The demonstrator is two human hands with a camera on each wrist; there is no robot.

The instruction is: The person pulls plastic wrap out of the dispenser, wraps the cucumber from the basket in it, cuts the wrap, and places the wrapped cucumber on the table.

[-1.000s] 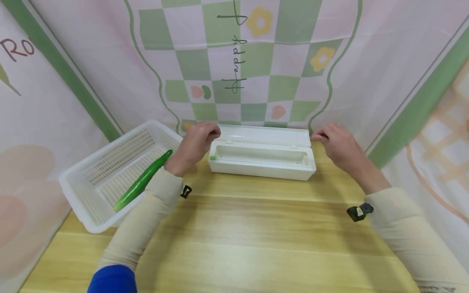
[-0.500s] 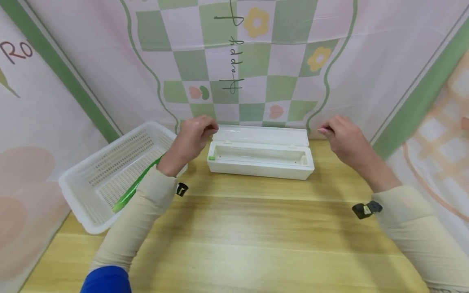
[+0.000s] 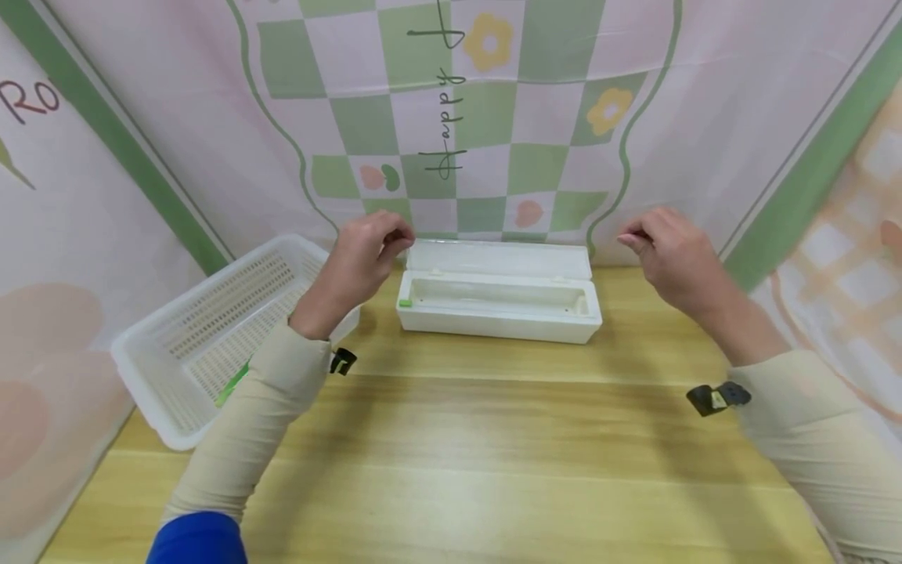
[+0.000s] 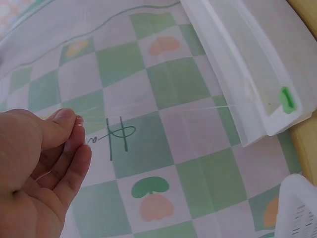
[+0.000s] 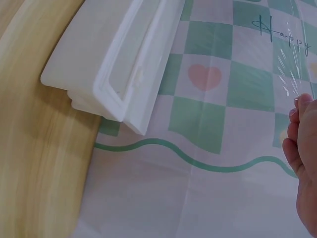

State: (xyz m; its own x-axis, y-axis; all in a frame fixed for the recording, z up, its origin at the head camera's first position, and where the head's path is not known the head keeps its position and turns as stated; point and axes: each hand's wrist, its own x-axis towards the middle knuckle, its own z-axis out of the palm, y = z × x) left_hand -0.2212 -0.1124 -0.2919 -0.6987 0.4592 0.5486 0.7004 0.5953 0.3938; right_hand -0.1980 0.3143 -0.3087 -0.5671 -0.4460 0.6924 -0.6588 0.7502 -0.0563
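Note:
Both hands pinch a sheet of clear plastic wrap (image 5: 292, 69), seen mostly as glints near the right fingertips and a faint line in the left wrist view. My left hand (image 3: 355, 262) is above the left end of a white wrap dispenser box (image 3: 500, 324), thumb against fingers. Off the box's right end, my right hand (image 3: 680, 262) pinches the wrap's other side. The box's lid (image 3: 500, 260) stands raised at the back, and a small green slider (image 4: 287, 99) sits at its left end. How the wrap meets the box is too transparent to tell.
A white slotted basket (image 3: 165, 313) stands at the left of the wooden table (image 3: 451, 446). In it lies a long green cucumber (image 3: 232, 384), mostly hidden behind my left sleeve. A checkered cloth (image 3: 486, 117) hangs close behind the box.
The hands have risen and spread apart, the left going left and the right going right. My left sleeve now covers more of the cucumber. The box stays in place.

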